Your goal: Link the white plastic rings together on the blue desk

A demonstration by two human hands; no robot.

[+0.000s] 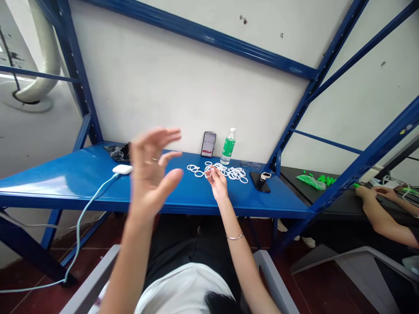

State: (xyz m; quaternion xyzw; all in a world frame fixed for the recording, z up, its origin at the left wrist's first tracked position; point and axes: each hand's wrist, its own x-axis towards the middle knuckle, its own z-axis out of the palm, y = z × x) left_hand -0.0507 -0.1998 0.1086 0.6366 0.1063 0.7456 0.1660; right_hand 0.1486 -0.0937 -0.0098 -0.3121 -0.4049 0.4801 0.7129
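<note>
Slightly left of the frame's middle, the left hand point(152, 172) is raised and blurred, its thumb and fingers wide apart, with nothing visible between them. Near the centre, the right hand point(219, 185) has its fingertips drawn close together at the white rings point(234, 173); whether they grip one, I cannot tell. Those rings lie in a loose spread, right of centre, on the blue table point(190, 196). Just behind them stand a green-labelled bottle point(228, 149) and a leaning phone point(207, 146).

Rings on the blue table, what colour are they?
The rings are white; the head view shows them best.
</note>
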